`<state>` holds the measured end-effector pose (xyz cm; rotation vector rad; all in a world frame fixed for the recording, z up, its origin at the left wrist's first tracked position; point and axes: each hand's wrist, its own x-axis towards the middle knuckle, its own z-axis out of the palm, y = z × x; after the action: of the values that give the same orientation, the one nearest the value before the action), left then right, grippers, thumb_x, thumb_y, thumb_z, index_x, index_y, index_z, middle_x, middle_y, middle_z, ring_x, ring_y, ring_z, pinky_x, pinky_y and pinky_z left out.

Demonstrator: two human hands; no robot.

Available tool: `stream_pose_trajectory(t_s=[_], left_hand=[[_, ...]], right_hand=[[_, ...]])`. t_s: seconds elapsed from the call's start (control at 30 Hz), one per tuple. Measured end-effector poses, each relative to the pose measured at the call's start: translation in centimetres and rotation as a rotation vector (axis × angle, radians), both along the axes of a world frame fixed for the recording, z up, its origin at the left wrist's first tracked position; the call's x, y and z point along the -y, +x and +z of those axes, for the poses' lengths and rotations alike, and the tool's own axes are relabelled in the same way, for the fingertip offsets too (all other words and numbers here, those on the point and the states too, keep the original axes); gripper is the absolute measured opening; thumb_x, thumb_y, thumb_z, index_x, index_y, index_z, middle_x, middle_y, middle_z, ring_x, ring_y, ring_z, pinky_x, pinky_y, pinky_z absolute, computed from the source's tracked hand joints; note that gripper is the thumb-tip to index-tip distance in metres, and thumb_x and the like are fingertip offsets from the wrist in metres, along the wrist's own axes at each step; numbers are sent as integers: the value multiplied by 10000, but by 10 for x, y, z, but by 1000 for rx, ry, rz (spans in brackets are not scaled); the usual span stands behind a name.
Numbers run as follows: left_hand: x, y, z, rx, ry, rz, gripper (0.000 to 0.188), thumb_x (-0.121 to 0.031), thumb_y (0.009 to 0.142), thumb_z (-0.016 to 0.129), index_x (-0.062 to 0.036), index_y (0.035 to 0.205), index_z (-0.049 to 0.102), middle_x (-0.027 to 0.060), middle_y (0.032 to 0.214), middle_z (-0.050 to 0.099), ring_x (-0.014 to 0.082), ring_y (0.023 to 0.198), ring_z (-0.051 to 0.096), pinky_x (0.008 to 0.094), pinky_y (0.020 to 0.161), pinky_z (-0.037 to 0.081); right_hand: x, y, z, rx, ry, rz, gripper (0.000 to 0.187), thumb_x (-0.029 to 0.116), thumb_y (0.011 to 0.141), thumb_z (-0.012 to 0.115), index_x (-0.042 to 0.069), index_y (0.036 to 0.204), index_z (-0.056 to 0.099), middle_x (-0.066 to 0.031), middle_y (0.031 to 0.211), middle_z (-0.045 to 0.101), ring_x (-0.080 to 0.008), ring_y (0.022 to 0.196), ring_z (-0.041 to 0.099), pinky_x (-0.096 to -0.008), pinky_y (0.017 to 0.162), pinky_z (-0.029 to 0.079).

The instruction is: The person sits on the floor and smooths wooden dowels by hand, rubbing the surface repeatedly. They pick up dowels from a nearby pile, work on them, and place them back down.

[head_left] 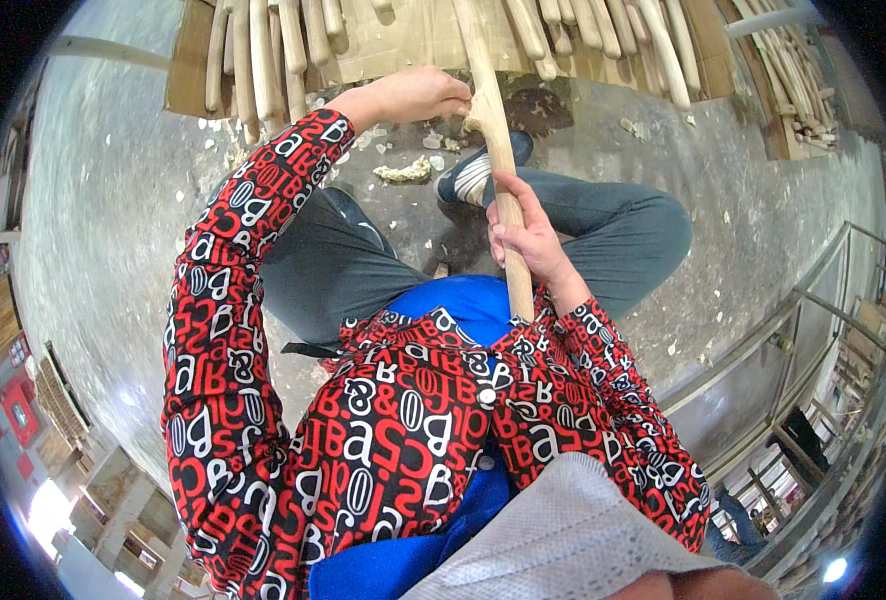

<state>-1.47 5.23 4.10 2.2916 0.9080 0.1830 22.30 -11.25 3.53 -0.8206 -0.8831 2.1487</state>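
Observation:
A long pale wooden stick (496,140) runs from against my belly out past the top edge of the head view. My right hand (528,238) is wrapped round its near part, with the thumb lying across it. Farther along the stick, my left hand (418,96) has its fingers pinched together at the stick's left side. By those fingertips a small light lump or patch (478,116) shows on the wood; whether the fingers hold any of it is hidden. On the floor between my legs lies a crumbly cream-coloured lump (408,171).
Ahead, several wooden sticks (293,40) lie on flat cardboard (363,62), with more at its right (653,45). Another stack of sticks (788,75) is at the far right. Pale scraps dot the grey floor (123,230). A metal frame (763,380) stands at right.

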Motion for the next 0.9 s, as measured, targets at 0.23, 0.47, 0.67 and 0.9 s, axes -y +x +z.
stream_pose_trajectory(t_s=[0.23, 0.47, 0.67, 0.9], left_hand=[[-1, 2, 2, -39, 58, -9, 250, -264, 905, 488, -37, 885, 592, 128, 715, 627, 331, 721, 619, 436, 691, 470], [1, -1, -3, 2, 160, -19, 268, -287, 910, 484, -50, 913, 609, 124, 717, 631, 335, 730, 619, 436, 687, 470], [0, 2, 3, -110, 126, -32, 275, -287, 909, 478, -44, 907, 606, 145, 753, 635, 349, 760, 621, 446, 704, 477], [-1, 1, -4, -51, 118, 41, 235, -229, 910, 488, -45, 987, 612, 135, 781, 644, 320, 704, 613, 417, 655, 478]], right_hand=[[0, 1, 0, 1, -8, -6, 711, 6, 814, 558, 171, 1421, 228, -78, 942, 467, -130, 589, 551, -244, 471, 474], [0, 0, 0, -9, -15, -10, 706, 10, 814, 559, 167, 1419, 230, -79, 939, 466, -130, 589, 550, -246, 472, 474], [0, 0, -1, 13, -6, 0, 708, 12, 814, 563, 165, 1420, 229, -76, 935, 479, -132, 583, 551, -245, 470, 470], [-1, 0, 1, 12, -9, 0, 710, 1, 812, 558, 165, 1421, 229, -77, 937, 479, -130, 583, 551, -247, 470, 473]])
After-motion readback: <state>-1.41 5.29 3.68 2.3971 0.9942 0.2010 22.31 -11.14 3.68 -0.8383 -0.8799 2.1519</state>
